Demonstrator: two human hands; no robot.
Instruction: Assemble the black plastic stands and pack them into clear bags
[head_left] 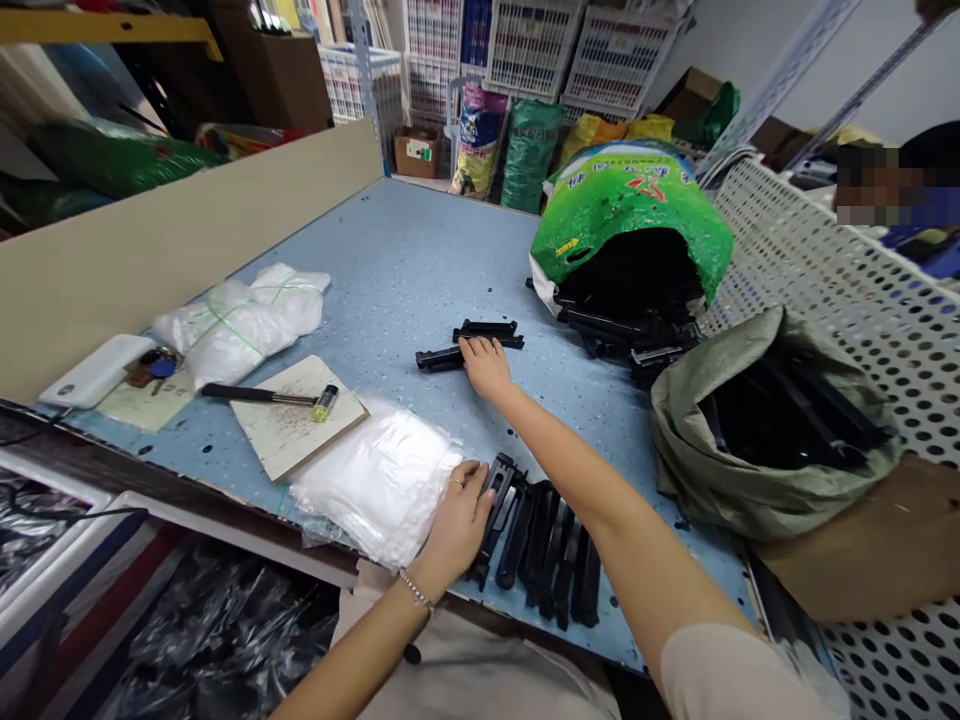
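My right hand reaches to the middle of the blue table, its fingers closed over the end of a long black plastic part. Right behind it lies another black plastic part. Near the front edge my left hand, with a ring and a bracelet, has its fingers apart and rests against the leftmost black part of a row. Several similar black parts lie side by side there, partly under my right forearm. A stack of clear plastic bags is beside my left hand.
A green sack spills black parts at the back right; an olive sack holds more. At left are a screwdriver on a square board, a wrapped white bundle and a white device. A perforated white panel borders the right.
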